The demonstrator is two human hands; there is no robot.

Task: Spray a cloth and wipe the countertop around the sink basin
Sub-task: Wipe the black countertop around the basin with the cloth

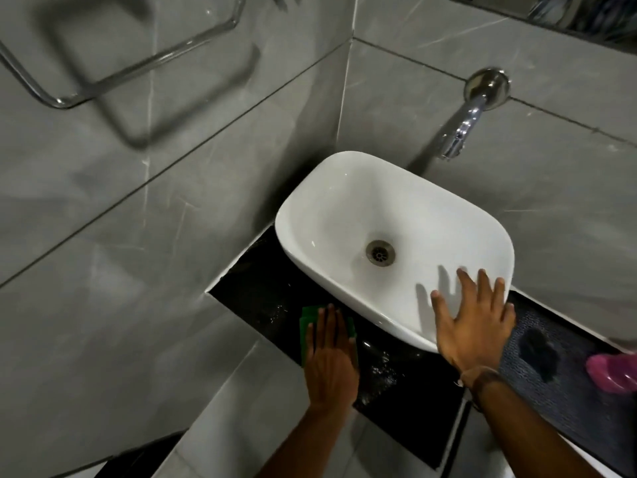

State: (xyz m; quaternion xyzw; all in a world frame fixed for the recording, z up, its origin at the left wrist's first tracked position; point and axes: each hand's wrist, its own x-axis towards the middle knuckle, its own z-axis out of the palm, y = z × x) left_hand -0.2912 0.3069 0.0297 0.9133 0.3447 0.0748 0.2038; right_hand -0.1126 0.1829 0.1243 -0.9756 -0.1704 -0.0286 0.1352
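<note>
L hand flat on cloth, R hand on basin.

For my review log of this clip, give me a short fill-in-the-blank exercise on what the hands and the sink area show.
1. The left hand presses a cloth whose colour is ____.
2. The right hand rests with fingers spread on the white ____.
3. The tap comes out of the ____.
4. The countertop is ____ in colour.

Missing words: green; basin; wall; black
</note>
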